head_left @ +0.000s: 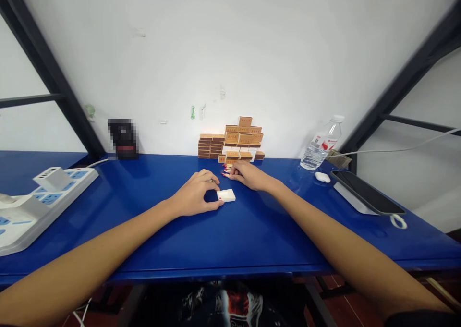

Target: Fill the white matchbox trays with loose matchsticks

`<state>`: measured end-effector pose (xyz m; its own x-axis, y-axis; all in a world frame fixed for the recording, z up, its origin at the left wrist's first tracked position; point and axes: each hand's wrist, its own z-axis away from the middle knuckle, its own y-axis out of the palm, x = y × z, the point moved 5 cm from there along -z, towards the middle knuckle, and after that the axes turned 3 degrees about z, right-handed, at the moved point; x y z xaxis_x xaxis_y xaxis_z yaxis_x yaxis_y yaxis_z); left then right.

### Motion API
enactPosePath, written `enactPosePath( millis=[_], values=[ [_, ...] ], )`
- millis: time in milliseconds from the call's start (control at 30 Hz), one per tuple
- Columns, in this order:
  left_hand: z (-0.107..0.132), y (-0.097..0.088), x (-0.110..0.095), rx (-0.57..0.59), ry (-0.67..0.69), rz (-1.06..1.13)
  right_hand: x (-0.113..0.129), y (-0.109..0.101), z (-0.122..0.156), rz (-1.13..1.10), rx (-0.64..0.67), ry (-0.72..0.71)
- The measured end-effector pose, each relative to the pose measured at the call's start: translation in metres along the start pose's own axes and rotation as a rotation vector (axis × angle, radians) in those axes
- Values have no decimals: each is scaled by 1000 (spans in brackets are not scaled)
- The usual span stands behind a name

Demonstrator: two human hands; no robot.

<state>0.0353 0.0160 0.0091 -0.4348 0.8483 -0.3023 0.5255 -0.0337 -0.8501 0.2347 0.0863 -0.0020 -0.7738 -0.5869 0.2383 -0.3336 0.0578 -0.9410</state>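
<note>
Between the thumb and fingers of my left hand is a small white matchbox tray, resting on the blue table, with a red match head showing inside at its left end. Farther back, my right hand is closed at a small heap of red-tipped matches, its fingertips pinching at the pile's right side. How many matches it grips is hidden by the fingers. Just behind the heap rises a stack of matchboxes against the wall, with several white trays low down among the brown boxes.
A white power strip lies at the left, and a pixelated dark object stands near the wall. On the right are a water bottle, a white earbud case and a dark phone with a white cable nearby.
</note>
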Motion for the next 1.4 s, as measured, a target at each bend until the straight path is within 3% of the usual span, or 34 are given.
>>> enactPosePath(
  millis=[167,367,600,800,1033,1200,1400],
  values=[
    [0,-1,0,-7,-2,15,0,1,4,36,64,36],
    [0,-3,2,-14,-10,27,6,-8,15,12,34,-10],
    [0,-3,3,-12,-13,11,44,-29,35,-59,54,-78],
    [0,-2,5,-14,-18,21,67,-20,39,-62,125,-142],
    [1,-1,4,-12,-1,-4,68,-15,39,-7,135,-176],
    [1,-3,4,-4,-18,0,57,-30,42,-38,154,-90],
    [0,-3,4,2,-20,9,53,-27,44,-31,233,-42]
  ],
)
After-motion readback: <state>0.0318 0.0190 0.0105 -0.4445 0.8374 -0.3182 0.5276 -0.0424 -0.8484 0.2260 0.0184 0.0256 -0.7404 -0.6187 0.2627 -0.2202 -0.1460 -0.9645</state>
